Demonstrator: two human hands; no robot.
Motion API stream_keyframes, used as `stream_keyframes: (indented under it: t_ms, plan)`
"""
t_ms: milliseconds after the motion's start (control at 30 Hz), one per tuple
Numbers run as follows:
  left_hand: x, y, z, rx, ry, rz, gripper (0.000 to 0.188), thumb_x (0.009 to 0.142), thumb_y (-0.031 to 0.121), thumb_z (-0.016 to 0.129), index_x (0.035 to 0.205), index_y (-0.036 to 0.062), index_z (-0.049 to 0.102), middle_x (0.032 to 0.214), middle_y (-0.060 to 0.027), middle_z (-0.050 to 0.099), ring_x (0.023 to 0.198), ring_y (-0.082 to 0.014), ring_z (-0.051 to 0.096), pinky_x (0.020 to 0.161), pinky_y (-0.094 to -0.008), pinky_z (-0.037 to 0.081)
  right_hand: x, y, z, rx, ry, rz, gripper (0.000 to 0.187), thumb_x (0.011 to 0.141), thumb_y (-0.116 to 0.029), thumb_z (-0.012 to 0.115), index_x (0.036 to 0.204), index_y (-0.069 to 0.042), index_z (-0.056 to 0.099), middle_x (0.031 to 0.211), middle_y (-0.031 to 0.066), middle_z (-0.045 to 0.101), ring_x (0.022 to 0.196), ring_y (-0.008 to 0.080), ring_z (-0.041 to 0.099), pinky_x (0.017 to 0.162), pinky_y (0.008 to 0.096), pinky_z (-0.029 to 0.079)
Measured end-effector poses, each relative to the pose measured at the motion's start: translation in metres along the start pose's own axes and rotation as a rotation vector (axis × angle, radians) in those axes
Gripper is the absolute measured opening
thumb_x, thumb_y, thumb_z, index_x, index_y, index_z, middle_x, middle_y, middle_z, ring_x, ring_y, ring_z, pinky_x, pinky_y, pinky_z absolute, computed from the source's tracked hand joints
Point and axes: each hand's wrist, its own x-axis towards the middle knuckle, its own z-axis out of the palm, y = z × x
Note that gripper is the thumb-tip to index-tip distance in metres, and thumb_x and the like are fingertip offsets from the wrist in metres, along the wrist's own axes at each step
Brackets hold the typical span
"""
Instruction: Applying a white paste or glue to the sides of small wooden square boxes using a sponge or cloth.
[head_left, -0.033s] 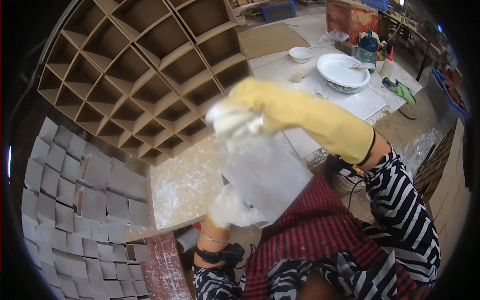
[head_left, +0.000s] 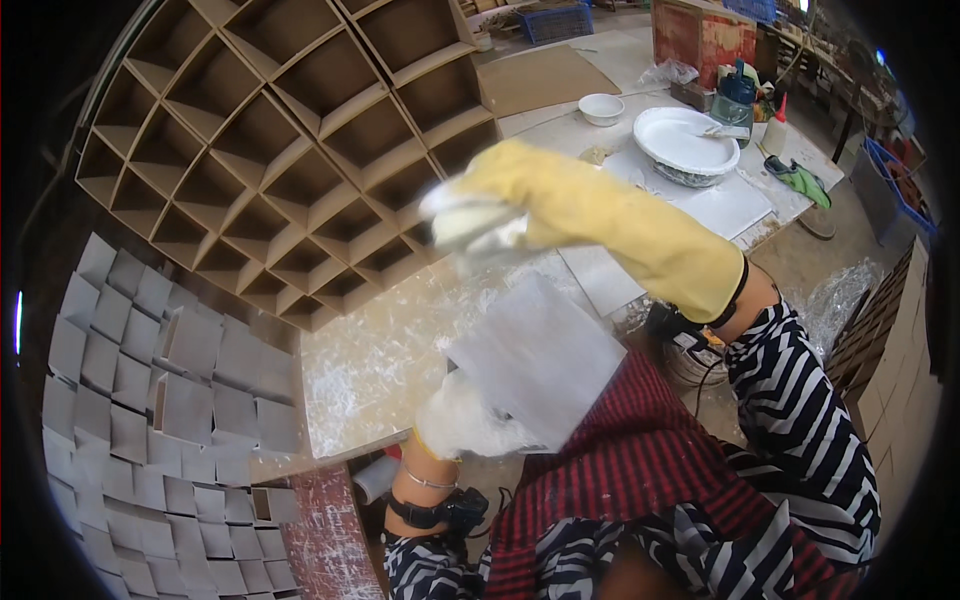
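My left hand (head_left: 468, 415), in a white glove, grips the lower left edge of a square grey panel (head_left: 540, 360) and keeps it tilted above the front of the worktable. The fingers under the panel are hidden. Above the panel's far corner is my right hand (head_left: 485, 205) in a long yellow rubber glove. Its fingers are whitened, blurred and curled round something white that I cannot make out. A gap shows between this hand and the panel.
A brown compartment rack (head_left: 290, 150) stands at the far left of the white-smeared table (head_left: 360, 370). Stacked grey boxes (head_left: 130, 400) fill the left side. A basin of white liquid (head_left: 685, 140) with a brush, a small bowl (head_left: 601, 109) and a jug (head_left: 735, 100) stand back right.
My right hand has shifted very slightly up and away from the panel, whose upper part is now uncovered and sharper. My left hand has stayed nearly still.
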Motion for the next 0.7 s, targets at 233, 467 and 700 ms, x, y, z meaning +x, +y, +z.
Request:
stream_keyframes:
  t_ms: [233,467,700]
  plan:
    - [-0.002,0.002,0.0,0.579,0.031,0.072,0.055,0.074,0.035,0.071,0.123,0.0118,0.061,0.128,-0.0089,0.059,0.122,-0.0319,0.052,0.104,-0.0446,0.04,-0.029,0.001,-0.016,0.132,0.06,0.449,0.057,0.077,-0.025,0.076,0.13,-0.017,0.057,0.12,0.016,0.059,0.111,0.0314,0.057,0.094,0.0376,0.048]
    - [-0.008,-0.018,0.012,0.512,-0.004,0.182,0.053,0.078,0.028,0.065,0.127,0.0116,0.057,0.131,-0.0088,0.057,0.125,-0.0308,0.05,0.106,-0.0439,0.039,0.003,-0.029,-0.003,0.117,-0.001,0.121,0.055,0.075,-0.017,0.075,0.128,-0.018,0.059,0.109,0.0147,0.064,0.102,0.032,0.06,0.089,0.0401,0.05]
    - [-0.021,-0.008,0.018,0.537,-0.168,0.197,0.05,0.071,0.023,0.066,0.119,0.0094,0.063,0.125,-0.0092,0.061,0.12,-0.0321,0.054,0.102,-0.0448,0.041,0.034,-0.001,0.04,0.12,-0.131,-0.282,0.05,0.065,-0.016,0.081,0.114,-0.016,0.067,0.081,0.0103,0.068,0.075,0.0298,0.066,0.067,0.0358,0.053]
